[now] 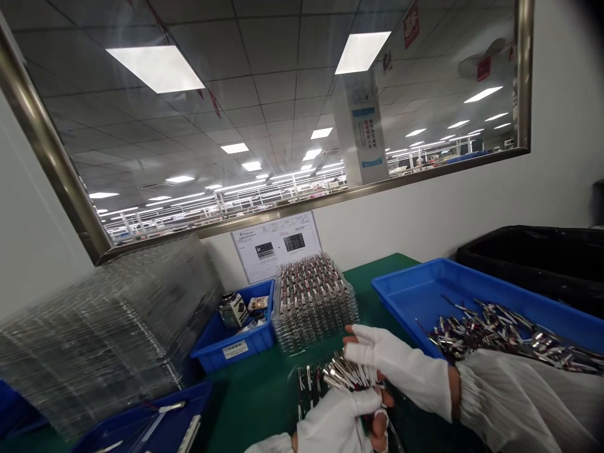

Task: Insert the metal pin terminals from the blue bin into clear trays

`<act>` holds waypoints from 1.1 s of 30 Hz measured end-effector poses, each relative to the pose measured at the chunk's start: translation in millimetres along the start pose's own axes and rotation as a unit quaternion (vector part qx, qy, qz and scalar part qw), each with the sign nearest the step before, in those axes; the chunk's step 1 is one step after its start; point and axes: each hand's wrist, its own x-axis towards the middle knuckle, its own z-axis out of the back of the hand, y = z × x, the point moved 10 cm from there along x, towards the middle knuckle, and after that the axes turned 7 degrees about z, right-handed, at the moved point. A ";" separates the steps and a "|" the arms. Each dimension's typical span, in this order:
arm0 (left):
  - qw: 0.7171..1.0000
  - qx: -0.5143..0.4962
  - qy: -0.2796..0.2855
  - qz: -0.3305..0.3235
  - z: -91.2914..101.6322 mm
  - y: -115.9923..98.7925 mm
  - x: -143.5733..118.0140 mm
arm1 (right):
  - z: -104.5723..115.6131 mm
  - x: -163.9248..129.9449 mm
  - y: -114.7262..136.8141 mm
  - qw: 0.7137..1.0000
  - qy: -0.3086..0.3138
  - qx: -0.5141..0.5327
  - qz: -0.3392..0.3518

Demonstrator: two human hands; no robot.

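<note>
Head view. Left hand (342,418) in a white fingerless glove, at six o'clock, fingers curled shut around a bundle of small silvery metal pins (348,372) fanning out toward one o'clock. Right hand (391,362), likewise gloved, just beyond at five o'clock, palm flat and fingers loosely spread, touching the far end of the bundle; gripping nothing, as far as can be told. Beneath both, partly hidden, a clear plastic tray (306,384) with a few pins already seated in its slots, flat on the green surface (255,396).

At twelve o'clock, a stack of clear trays filled with pins (314,302). At three o'clock, a wide blue plastic bin (425,292) heaped with loose pins (500,333); behind it a black bin (533,255). At ten o'clock, a small blue box (236,343) of oddments; at nine o'clock, a tall pile of empty clear trays (104,333).

Step in hand, by judgement: squaring up a held handful of pins above the part-filled tray. Next move calls for picking single pins from the bundle with the right hand and seating each in a free slot, with the bundle kept firmly closed in the left.
</note>
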 end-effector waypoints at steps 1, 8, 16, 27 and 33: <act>1.000 0.013 0.004 0.010 -1.4 1.3 0.0 | 4.2 2.3 -2.0 1.000 -0.019 0.000 0.005; 0.999 -0.025 0.020 -0.018 -0.8 -4.1 0.1 | 7.3 4.9 -9.8 0.996 -0.032 0.061 -0.053; 0.997 0.077 0.011 -0.028 3.1 1.3 5.1 | 1.7 -3.9 5.4 1.000 -0.008 -0.022 -0.019; 0.996 0.081 0.028 -0.035 -4.4 -1.3 -0.9 | -2.2 -8.3 3.9 0.998 0.017 0.015 -0.051; 0.995 0.093 0.018 -0.027 2.9 2.8 5.4 | -6.4 -2.2 -6.0 0.999 0.044 -0.028 -0.014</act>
